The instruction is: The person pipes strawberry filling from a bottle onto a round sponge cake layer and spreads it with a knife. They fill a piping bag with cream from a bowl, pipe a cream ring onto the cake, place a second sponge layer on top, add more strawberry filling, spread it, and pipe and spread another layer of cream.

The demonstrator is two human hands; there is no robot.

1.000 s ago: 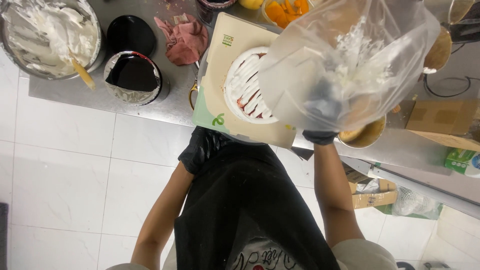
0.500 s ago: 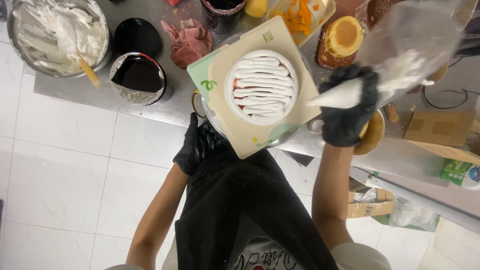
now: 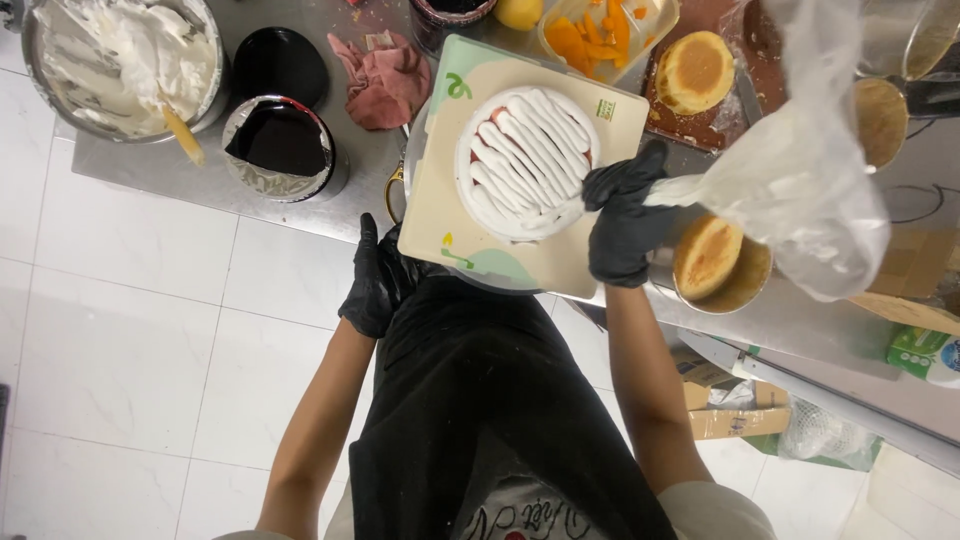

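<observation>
— What's going on at the bench (image 3: 150,185) right now?

— Piping, I'd say. The right hand (image 3: 625,225) is in a black glove, its grip clamped round the neck of a clear piping bag (image 3: 790,190) full of white cream, with the tip at the right edge of the small round cake (image 3: 528,160). The cake sits on a cream square board (image 3: 455,215) in the middle of the bench, its top striped with white lines over something red.

— And the other hand?

— The left hand (image 3: 375,280), gloved too, hangs at the near edge, just left of the board. I cannot tell if its grip is on anything; the fingers look loosely curled against the rim below the board.

— How far along?

— The stripes cover nearly the whole top, so I judge this pass close to done. The next move would want a steady squeeze and a clean lift of the tip, or a turn of the board.

— Anything you can't see?

— The nozzle itself is hidden behind the glove. The bulk of the bag blocks part of the right side, where sponge rounds (image 3: 705,255) sit. The cream bowl (image 3: 115,60) far left is cut off by the frame, and what carries the board is mostly covered.
</observation>
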